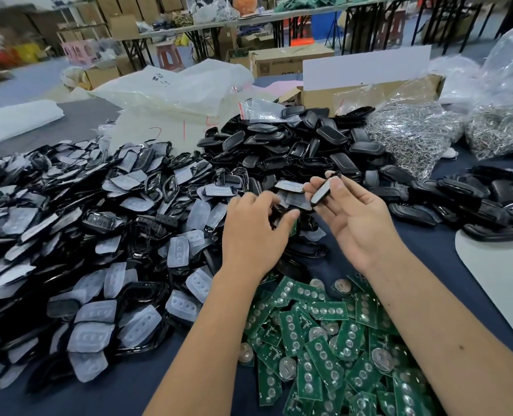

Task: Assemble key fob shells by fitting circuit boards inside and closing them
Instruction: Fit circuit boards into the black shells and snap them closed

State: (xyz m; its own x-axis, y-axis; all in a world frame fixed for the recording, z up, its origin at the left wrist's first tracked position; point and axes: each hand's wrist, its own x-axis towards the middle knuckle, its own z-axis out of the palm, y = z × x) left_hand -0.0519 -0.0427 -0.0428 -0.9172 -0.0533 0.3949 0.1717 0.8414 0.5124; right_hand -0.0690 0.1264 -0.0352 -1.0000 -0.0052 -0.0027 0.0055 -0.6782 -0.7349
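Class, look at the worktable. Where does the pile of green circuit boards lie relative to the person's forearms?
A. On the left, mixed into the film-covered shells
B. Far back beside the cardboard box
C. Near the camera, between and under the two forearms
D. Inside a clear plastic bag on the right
C: the green circuit boards lie heaped on the dark cloth at the near edge, between the forearms and partly under the right one.

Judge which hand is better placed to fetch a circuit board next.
Left, probably. The left hand hovers palm-down with nothing clearly gripped, close above the green circuit boards, while the right hand already holds a key fob shell.
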